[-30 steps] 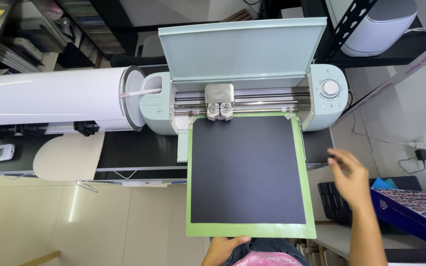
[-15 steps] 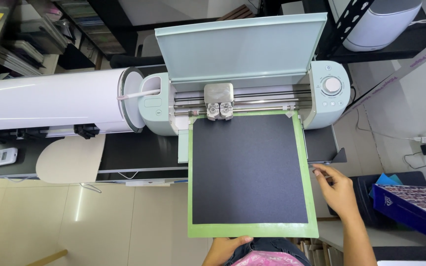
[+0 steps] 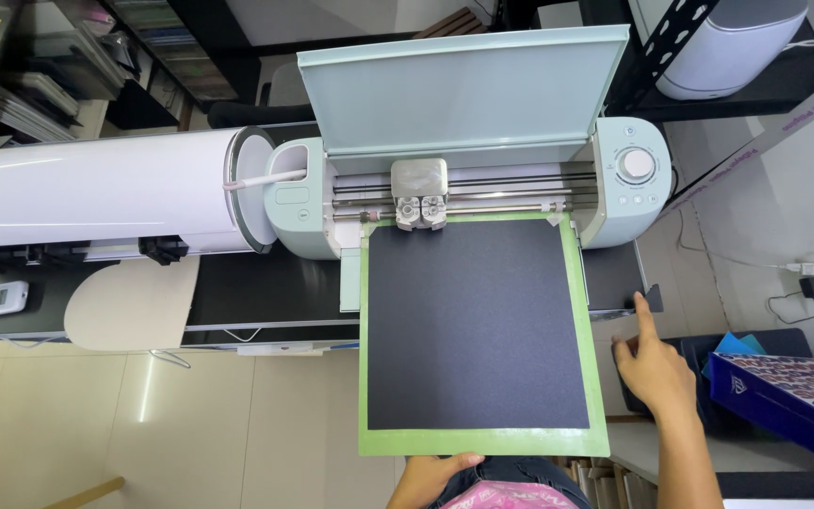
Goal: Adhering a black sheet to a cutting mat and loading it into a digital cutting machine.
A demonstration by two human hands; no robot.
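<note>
At the near edge of a green cutting mat (image 3: 595, 330), the person's left hand (image 3: 437, 471) grips its underside, fingers curled; the right hand (image 3: 654, 372) hovers just beside the mat's right border, index finger extended, holding nothing; a black sheet (image 3: 478, 325) covers the mat, whose far end sits under the carriage of a pale-green cutting machine (image 3: 482, 151); a white roll (image 3: 96, 193) lies left; cream floor tiles (image 3: 190, 424) show below.

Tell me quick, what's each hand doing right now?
Left hand: fingers on the near edge of the green cutting mat.
Right hand: empty, index finger pointing, touching nothing.
</note>
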